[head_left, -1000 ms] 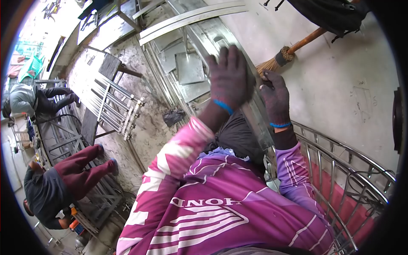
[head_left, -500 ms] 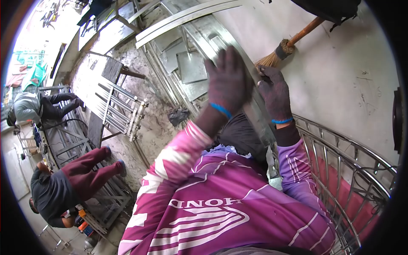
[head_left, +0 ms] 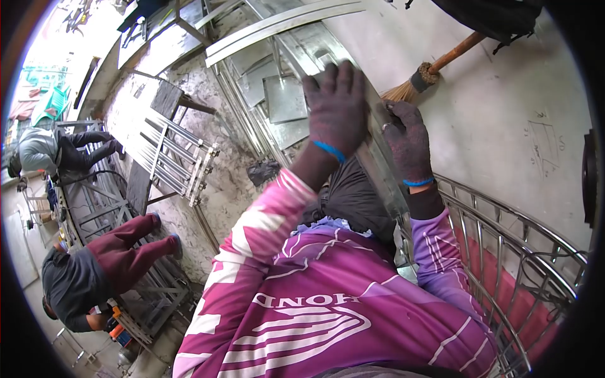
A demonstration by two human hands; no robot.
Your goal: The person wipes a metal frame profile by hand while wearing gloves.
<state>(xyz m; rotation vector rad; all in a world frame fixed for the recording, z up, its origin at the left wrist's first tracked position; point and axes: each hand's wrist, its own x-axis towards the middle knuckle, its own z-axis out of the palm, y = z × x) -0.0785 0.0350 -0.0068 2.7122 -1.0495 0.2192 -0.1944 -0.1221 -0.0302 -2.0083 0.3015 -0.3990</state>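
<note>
My left hand (head_left: 339, 113) wears a dark knit glove with a blue cuff. Its fingers are stretched out over a long grey metal piece (head_left: 381, 176) in front of me; whether the palm presses on it is hidden. Beside that piece's right edge, my right hand (head_left: 408, 142), gloved the same way, has its fingers curled in. What they hold, if anything, cannot be made out. The metal piece runs from between my hands down towards my lap.
A straw broom (head_left: 419, 82) lies beyond my right hand. Shiny metal railing (head_left: 498, 220) stands at right. Flat metal sheets (head_left: 283, 97) and a long pale strip (head_left: 277, 31) lie ahead. A rack of tubes (head_left: 173, 154) is at left, with two people (head_left: 79, 283) beyond.
My left hand, blurred before, now looks sharp and sits in nearly the same place. My right hand has hardly moved. The view has shifted slightly.
</note>
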